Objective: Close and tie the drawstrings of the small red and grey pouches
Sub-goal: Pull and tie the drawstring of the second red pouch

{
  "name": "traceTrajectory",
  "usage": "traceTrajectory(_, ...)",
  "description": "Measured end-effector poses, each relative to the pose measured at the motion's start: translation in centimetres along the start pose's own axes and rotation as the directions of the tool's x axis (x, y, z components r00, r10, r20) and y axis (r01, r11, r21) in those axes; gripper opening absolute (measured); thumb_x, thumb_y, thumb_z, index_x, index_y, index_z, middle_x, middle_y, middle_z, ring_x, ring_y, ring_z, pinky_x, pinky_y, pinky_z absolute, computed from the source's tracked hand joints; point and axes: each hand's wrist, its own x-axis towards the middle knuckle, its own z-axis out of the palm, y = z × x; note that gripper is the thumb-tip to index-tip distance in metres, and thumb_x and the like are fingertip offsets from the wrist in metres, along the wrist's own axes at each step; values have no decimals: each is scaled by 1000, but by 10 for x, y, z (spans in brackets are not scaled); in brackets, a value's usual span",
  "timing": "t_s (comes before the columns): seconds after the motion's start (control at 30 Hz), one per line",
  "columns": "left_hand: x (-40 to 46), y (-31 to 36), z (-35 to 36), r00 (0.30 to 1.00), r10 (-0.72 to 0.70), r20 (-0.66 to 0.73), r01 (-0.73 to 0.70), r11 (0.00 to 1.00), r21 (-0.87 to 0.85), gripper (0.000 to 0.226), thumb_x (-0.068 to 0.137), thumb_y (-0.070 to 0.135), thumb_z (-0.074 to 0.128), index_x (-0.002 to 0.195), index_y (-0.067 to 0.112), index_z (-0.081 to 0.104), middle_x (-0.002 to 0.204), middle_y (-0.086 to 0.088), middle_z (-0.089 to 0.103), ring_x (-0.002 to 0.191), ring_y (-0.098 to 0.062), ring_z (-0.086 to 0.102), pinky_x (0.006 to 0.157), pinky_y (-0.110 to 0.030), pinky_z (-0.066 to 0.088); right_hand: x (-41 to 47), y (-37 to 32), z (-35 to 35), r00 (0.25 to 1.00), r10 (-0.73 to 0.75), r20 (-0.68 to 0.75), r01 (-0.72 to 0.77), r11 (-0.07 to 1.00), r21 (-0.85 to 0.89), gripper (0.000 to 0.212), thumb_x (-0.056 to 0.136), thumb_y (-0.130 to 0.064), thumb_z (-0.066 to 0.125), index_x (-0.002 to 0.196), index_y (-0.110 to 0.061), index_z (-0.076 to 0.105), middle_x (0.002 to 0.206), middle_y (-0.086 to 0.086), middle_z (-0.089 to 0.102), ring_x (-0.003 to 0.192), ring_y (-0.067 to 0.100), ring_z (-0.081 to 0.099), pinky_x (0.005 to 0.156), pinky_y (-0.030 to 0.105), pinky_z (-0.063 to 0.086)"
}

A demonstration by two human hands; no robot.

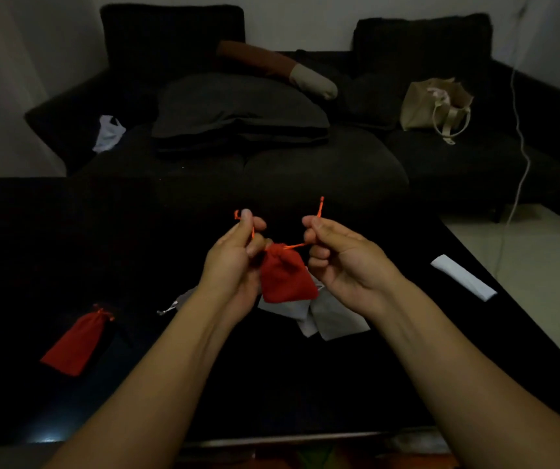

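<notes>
A small red pouch hung above the black table between both hands, its mouth gathered shut. The left hand pinched one orange drawstring between thumb and curled fingers, the cord's end looping up past the thumb tip; the right hand pinched the other orange cord, whose end stuck upward, a taut length running from that fist to the pouch neck. Directly beneath the held pouch lay light grey pouches, partly hidden by it and by the right wrist. A darker grey pouch with a pale cord peeked out from behind the left forearm. A second red pouch, drawn closed, lay flat well to the left on the table. A white folded strip rested near the table's right edge. Beyond the table stood a dark sofa carrying dark cushions, a beige tote bag, and a white plastic bag; a white cable hung down the wall at right.
</notes>
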Motion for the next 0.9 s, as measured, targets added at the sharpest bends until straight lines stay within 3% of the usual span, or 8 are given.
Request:
traceTrajectory(0.13, 2, -5, -3, 995, 59, 76, -84, 915, 395, 42, 106, 33, 36, 84, 13, 67, 46, 11, 33, 43, -5, 29, 45, -22, 25, -1, 0, 0, 997, -74, 38, 82, 956, -283, 15, 96, -18, 58, 95, -11, 72, 72, -1, 65, 59, 5, 50, 53, 18, 36)
traceTrajectory(0.33, 0, -3, -4, 967, -154, 205, 98, 961, 258, 48, 99, 23, 26, 100, 0, 67, 60, 5, 35, 52, -7, 30, 49, -21, 27, -3, -4, -3, 976, -201, 89, 218, 823, -524, 18, 95, -22, 60, 91, -20, 77, 90, -3, 73, 85, 12, 62, 66, 22, 42)
traceTrajectory(0.43, -3, -4, -5, 960, -111, 258, 9, 931, 364, 33, 97, 16, 38, 83, 10, 68, 61, 4, 38, 53, -8, 31, 51, -23, 24, -1, -4, -4, 951, -270, 151, 307, 768, -562, 14, 92, -21, 65, 94, -19, 79, 116, -8, 72, 108, 7, 67, 82, 27, 52)
traceTrajectory(0.53, -8, -3, -7, 927, -106, 359, -99, 856, 508, 31, 96, 9, 41, 68, 14, 52, 59, 5, 45, 54, -7, 39, 53, -22, 31, -1, -5, -3, 920, -277, 278, 390, 726, -566, 15, 88, -16, 67, 97, -12, 77, 124, -2, 68, 122, 2, 58, 93, 22, 51)
traceTrajectory(0.63, -8, -2, -10, 895, -187, 406, -38, 873, 486, 23, 92, 5, 43, 70, 11, 49, 59, 5, 48, 55, -7, 44, 53, -20, 37, -3, -5, -3, 927, -239, 289, 367, 743, -559, 18, 86, -16, 67, 99, -8, 77, 114, 4, 74, 111, 10, 67, 86, 23, 55)
traceTrajectory(0.7, -9, 0, -10, 849, -237, 472, 7, 899, 438, 9, 80, 10, 50, 85, 3, 54, 66, 0, 53, 58, -7, 50, 56, -19, 42, -3, -4, -3, 939, -216, 267, 334, 758, -560, 19, 83, -20, 69, 96, -9, 77, 98, 9, 77, 92, 19, 72, 81, 30, 57)
traceTrajectory(0.77, -10, 0, -10, 834, -259, 487, -10, 876, 482, 25, 81, 9, 58, 102, -5, 60, 77, -6, 58, 61, -4, 55, 59, -16, 45, -3, -4, -4, 946, -202, 252, 314, 758, -571, 16, 81, -20, 72, 92, -10, 78, 86, 10, 76, 81, 19, 71, 75, 28, 57)
traceTrajectory(0.9, -13, -5, -8, 876, -214, 432, -105, 789, 605, 25, 100, 18, 50, 104, 1, 68, 53, 11, 55, 49, 3, 51, 51, -10, 41, -3, -5, -5, 948, -207, 243, 316, 719, -619, 13, 86, -11, 72, 93, -2, 77, 79, 18, 73, 68, 15, 67, 62, 20, 51)
